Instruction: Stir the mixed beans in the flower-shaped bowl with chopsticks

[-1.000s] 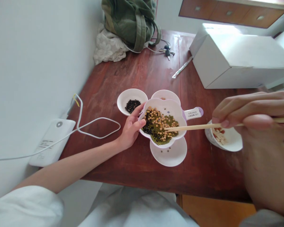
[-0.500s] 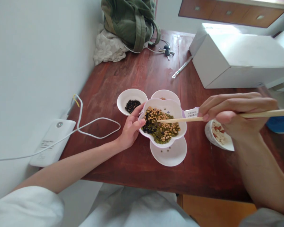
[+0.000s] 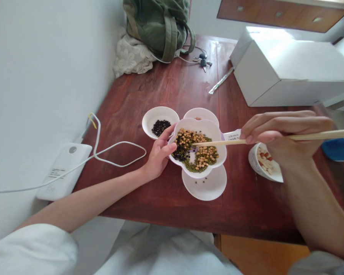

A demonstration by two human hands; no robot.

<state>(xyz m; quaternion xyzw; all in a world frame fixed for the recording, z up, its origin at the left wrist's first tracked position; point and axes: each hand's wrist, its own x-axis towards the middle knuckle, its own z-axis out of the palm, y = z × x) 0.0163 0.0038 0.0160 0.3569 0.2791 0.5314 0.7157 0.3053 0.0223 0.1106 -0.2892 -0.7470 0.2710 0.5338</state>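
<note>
My left hand [image 3: 159,154] grips the left rim of a white, flower-shaped bowl [image 3: 215,131], thumb over the edge. Mixed beans [image 3: 208,153] lie in it: black ones at left, yellowish and green ones around, with a bare patch of bottom near the middle. Between the fingers of my right hand [image 3: 283,131] are pale wooden chopsticks [image 3: 220,143], their tips among the beans. Black beans fill part of a white dish [image 3: 149,119] behind my left fingers. Another dish [image 3: 202,112] is partly hidden behind the bowl. In front, a white dish [image 3: 205,193] holds a few green beans.
A patterned bowl [image 3: 255,162] with nuts stands by my right wrist. A white box [image 3: 298,61], a foil strip [image 3: 221,81], keys [image 3: 203,61] and a green bag [image 3: 157,28] lie farther back. At left are a white power bank [image 3: 64,172] and its cable [image 3: 117,143].
The chopsticks have stirred the beans, and a bare patch now shows on the bowl's bottom. Both hands stay in nearly the same place.
</note>
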